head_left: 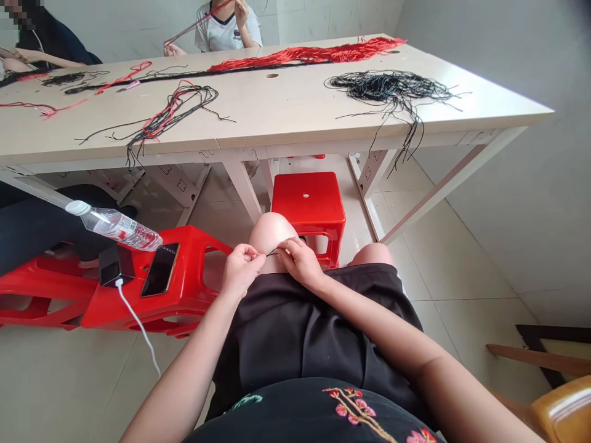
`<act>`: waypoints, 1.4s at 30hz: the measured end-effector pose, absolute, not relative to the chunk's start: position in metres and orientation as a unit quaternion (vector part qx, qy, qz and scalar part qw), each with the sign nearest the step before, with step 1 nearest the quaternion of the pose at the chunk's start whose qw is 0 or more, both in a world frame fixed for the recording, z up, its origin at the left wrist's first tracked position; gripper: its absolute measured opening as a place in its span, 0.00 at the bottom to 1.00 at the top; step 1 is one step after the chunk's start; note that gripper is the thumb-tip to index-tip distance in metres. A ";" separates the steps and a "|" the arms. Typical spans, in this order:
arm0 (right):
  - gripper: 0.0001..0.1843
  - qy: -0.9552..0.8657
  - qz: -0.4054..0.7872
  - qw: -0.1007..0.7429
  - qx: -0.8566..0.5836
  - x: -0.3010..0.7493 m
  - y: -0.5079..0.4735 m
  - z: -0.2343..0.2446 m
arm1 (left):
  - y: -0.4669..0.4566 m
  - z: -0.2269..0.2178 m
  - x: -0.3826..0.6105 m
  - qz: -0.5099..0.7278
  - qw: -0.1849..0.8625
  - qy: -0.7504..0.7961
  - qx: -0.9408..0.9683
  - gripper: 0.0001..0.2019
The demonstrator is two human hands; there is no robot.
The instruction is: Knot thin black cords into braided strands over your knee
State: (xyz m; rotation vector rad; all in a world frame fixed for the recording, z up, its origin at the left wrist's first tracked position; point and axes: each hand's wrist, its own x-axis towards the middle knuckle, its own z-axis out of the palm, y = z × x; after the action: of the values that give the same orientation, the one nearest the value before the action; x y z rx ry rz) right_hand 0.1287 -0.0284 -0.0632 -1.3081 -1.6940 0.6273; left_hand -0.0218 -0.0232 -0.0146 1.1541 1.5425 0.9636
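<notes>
On the near left, a red plastic stool (pixel 194 258) is placed beside the person. A clear water bottle (pixel 115 224), a smartphone (pixel 160 269) and a black charger (pixel 115 266) are laid on it, and a white cable (pixel 138 326) is run from the charger down toward the floor.

Toward the middle, the left hand (pixel 240 269) is held with its fingers curled and closed together at the tips, and a thin black cord (pixel 272 253) is pinched there. The right hand (pixel 300 263) is brought in close from the other side, with its fingertips closed on the same short stretch of cord. The cord is thus held between the two hands, just above a bare knee (pixel 271 234), and any fine work at that spot is hidden by the fingers. A black skirt (pixel 286 332) is spread below the forearms.

Beyond the knee, a second red stool (pixel 308 203) is seen under the far bench (pixel 277 104). Loose black and red cords (pixel 170 114) are laid on the bench left of centre, a long red bundle (pixel 314 52) lies along its far side, and a tangled black bundle (pixel 388 86) lies to the right, with strands hung over the edge.
</notes>
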 end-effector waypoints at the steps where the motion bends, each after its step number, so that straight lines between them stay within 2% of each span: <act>1: 0.09 -0.678 0.257 0.438 -0.531 0.131 -0.024 -0.059 | -0.023 -0.015 -0.022 0.394 0.474 0.631 0.471 0.13; 9: 0.07 -0.610 0.300 0.474 -0.560 0.131 0.018 -0.054 | -0.014 -0.022 -0.022 0.392 0.443 0.647 0.481 0.13; 17: 0.15 -0.499 0.349 0.529 -0.591 0.122 0.022 -0.078 | -0.006 -0.022 -0.016 0.348 0.315 0.702 0.536 0.09; 23: 0.17 -0.478 0.329 0.556 -0.595 0.126 0.000 -0.093 | -0.004 -0.021 -0.014 0.326 0.303 0.703 0.555 0.09; 27: 0.18 -0.531 0.324 0.544 -0.563 0.126 -0.029 -0.109 | -0.005 -0.022 -0.013 0.321 0.303 0.702 0.558 0.08; 30: 0.13 -0.569 0.314 0.529 -0.546 0.128 -0.040 -0.117 | -0.005 -0.022 -0.013 0.319 0.297 0.704 0.560 0.08; 42: 0.08 -0.594 0.287 0.501 -0.560 0.151 -0.023 -0.127 | -0.009 -0.019 -0.015 0.304 0.285 0.708 0.570 0.07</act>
State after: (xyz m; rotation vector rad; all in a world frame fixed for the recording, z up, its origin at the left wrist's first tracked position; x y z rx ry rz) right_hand 0.1512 -0.0234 -0.1272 -1.3540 -1.4360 0.6927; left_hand -0.0149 -0.0085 -0.0194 1.5256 1.8934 0.8123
